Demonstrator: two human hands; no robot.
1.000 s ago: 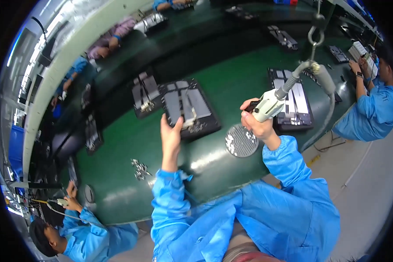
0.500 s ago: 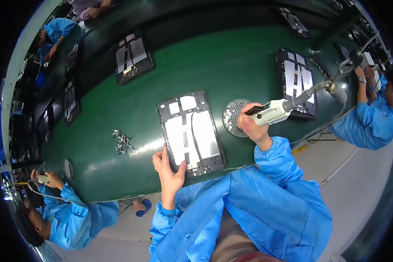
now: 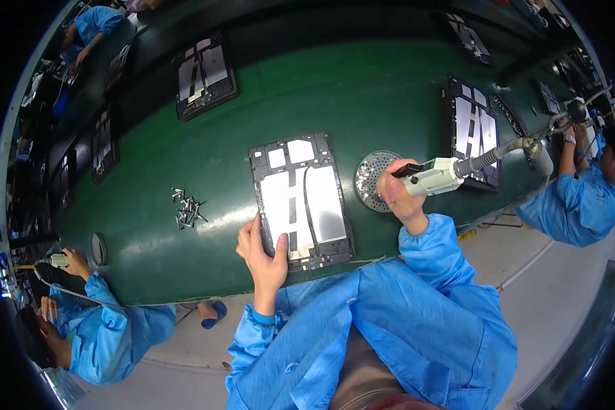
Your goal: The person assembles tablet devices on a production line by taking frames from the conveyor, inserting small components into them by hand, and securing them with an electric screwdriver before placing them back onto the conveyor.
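An opened tablet (image 3: 324, 205), its silver battery panels and black cable showing, lies on the green bench in front of me. My left hand (image 3: 263, 260) holds its lower left side, thumb over the top edge and fingers along the side. My right hand (image 3: 403, 191) is wrapped round a white electric screwdriver (image 3: 434, 176) with a black lever. The driver points down at a round perforated screw plate (image 3: 372, 181) to the tablet's right. My right hand hides part of the plate, and the driver's tip cannot be made out.
Loose small metal parts (image 3: 186, 208) lie in a pile left of the tablet. Another opened tablet (image 3: 473, 133) stands to the right, and one more (image 3: 205, 75) at the far left. A grey hose (image 3: 495, 157) runs from the driver. Co-workers in blue sit at both sides.
The whole view has shifted slightly, so things on the bench sit a little differently in it. Both hands keep their holds, and the screwdriver stays by the screw plate.
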